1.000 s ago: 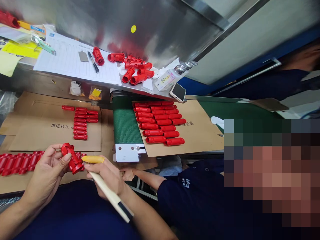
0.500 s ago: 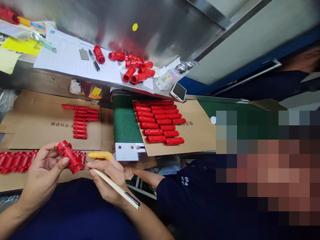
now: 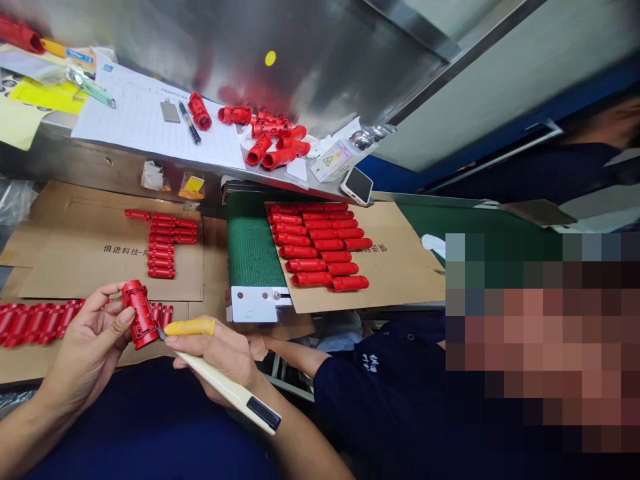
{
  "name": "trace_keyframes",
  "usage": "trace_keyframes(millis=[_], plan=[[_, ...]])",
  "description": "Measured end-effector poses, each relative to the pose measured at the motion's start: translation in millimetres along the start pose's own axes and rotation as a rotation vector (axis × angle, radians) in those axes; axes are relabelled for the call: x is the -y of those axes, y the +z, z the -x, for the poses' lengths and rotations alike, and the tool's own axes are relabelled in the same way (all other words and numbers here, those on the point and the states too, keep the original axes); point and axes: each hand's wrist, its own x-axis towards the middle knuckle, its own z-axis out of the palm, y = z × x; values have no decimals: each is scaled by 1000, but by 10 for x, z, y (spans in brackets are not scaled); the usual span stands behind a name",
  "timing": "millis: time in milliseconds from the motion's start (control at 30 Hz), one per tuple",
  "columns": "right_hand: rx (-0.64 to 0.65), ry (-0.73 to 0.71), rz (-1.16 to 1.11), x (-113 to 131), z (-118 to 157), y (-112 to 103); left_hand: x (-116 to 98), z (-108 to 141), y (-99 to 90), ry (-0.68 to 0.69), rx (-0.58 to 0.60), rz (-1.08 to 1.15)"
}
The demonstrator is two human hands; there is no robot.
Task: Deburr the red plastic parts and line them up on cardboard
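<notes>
Knife (image 3: 225, 386) gripped in your right hand (image 3: 225, 353) returns to the red part (image 3: 145, 320) your left hand (image 3: 95, 343) pinches. Working position regained.

Left hand (image 3: 97, 337) holds red tube (image 3: 142, 317), right hand (image 3: 223, 353) cream-handled knife (image 3: 227, 389) near tube's lower end

"俱进科技" (image 3: 123, 251) printed on left cardboard (image 3: 65, 273); yellow warning triangle (image 3: 328, 161) on white container (image 3: 341, 148).
</notes>
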Motion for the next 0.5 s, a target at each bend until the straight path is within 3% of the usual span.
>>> trace_keyframes(millis=[100, 200, 267, 333, 433, 500], plan=[[102, 1, 32, 10, -34, -79, 27, -18, -18, 2, 27, -16], [227, -96, 101, 4, -57, -153, 58, -34, -46, -25, 57, -34], [228, -95, 45, -22, -45, -145, 79, -40, -67, -42, 86, -41], [134, 84, -191, -69, -12, -73, 99, -39, -88, -47, 126, -49], [-100, 493, -632, -169, 40, 99, 117, -25, -109, -17, 169, -63], [-250, 665, -717, -228, 57, 191, 122, -16, -113, 22, 187, -69]])
